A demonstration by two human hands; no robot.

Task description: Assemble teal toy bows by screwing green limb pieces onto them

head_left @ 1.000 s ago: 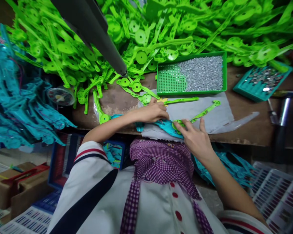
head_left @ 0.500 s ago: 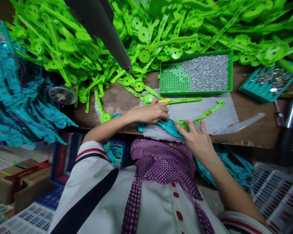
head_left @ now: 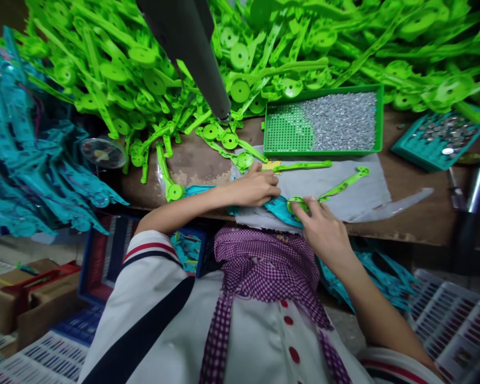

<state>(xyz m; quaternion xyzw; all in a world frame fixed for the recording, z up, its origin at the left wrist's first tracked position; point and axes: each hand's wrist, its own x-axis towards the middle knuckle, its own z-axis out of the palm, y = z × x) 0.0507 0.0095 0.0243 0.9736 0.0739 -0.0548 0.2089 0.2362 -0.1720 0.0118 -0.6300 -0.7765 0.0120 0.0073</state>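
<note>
Fingertips of your right hand [head_left: 326, 229] rest on the round end of a green part [head_left: 336, 190], at the centre of the frame, with the fingers partly spread; whether they pinch it or only press on it, you cannot tell from this angle. Your left hand [head_left: 256, 188] is curled just to the left, fingers bent down at the near end of a blue part [head_left: 280, 210]; its fingertips are hidden, so what it grasps cannot be told.

The blue part lies between your two hands, near the front edge of the workbench [head_left: 420, 218], over a grey sheet [head_left: 300, 184]. The green part's round end meets the blue part's right side, and its slim arm slants toward the right of the frame.

Just above your left hand, a slim green piece [head_left: 304, 166] lies across the sheet. Right of upper centre sits a green tray [head_left: 286, 128], its right portion covered with small silver pieces [head_left: 344, 120]. A teal tray [head_left: 414, 149] of metal bits stands at the right edge. Green parts heap [head_left: 124, 69] across the top, teal parts [head_left: 28, 160] crowd the left, and a dark tool [head_left: 200, 58] slants down from the top centre.
</note>
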